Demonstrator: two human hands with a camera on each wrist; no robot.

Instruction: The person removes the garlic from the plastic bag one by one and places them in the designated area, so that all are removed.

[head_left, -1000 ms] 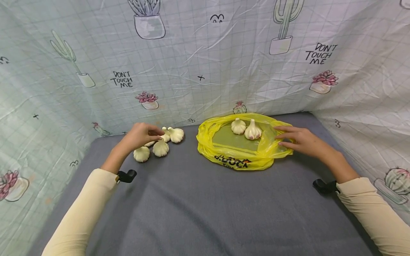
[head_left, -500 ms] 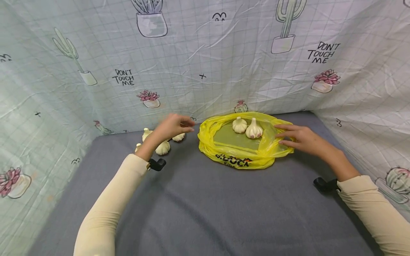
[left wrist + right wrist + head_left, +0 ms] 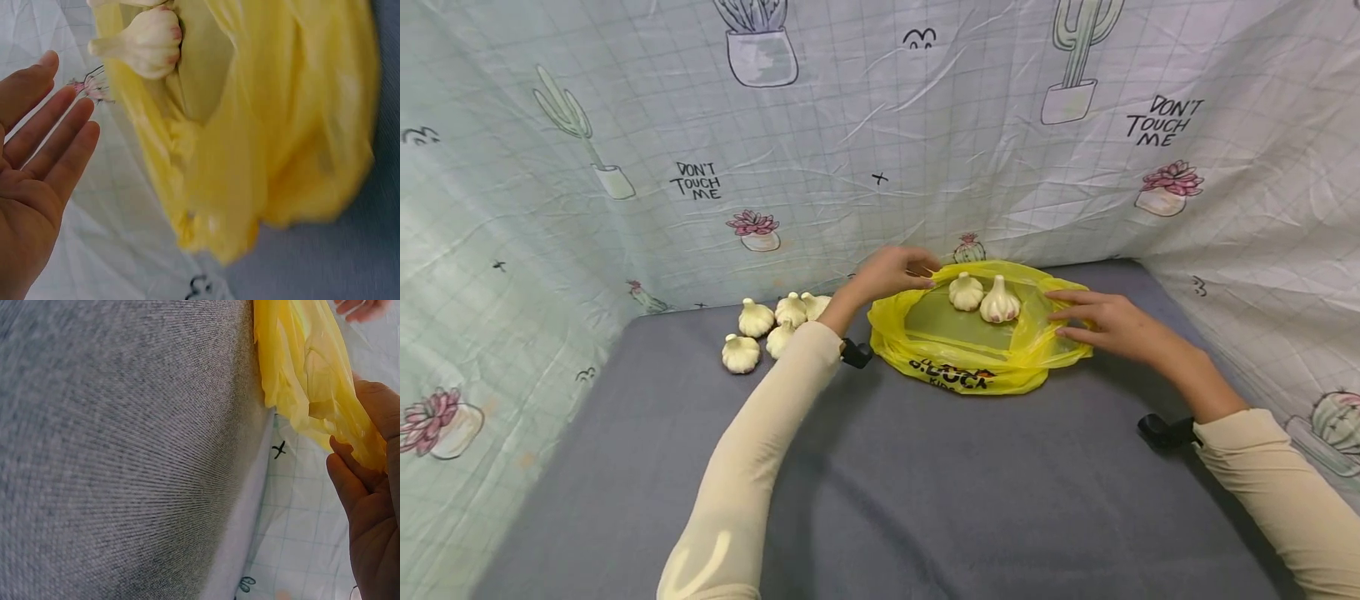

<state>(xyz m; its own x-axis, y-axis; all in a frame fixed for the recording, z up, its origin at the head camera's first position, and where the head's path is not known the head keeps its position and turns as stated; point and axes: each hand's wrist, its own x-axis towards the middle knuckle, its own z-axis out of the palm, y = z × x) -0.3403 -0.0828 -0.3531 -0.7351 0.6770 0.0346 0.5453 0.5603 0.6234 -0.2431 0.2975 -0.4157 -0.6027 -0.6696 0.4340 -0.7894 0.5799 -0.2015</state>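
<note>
My left hand (image 3: 897, 273) hovers by the far left rim of a yellow plastic bag (image 3: 977, 382). Its fingers are extended, and the left wrist view shows a bare palm (image 3: 31, 206) beside the bag. Two garlic bulbs, one on the left (image 3: 966, 292) and one with a purplish base (image 3: 1000, 302), sit inside the bag's wide mouth. On the bag's right side, my right hand (image 3: 1108, 321) holds the rim; in the right wrist view the yellow film (image 3: 331, 381) passes between thumb and fingers. Several more garlic bulbs (image 3: 756, 318) lie left of the bag, one partly hidden by my left arm.
A grey cloth (image 3: 1000, 500) covers the table. Behind it and at both sides hangs a pale curtain (image 3: 820, 133) printed with cacti. My left forearm crosses over the cloth between the loose bulbs and the bag.
My left hand has moved right, from above the loose garlic bulbs to the bag's left rim, uncovering most of those bulbs. The right hand stays at the bag's right side.
</note>
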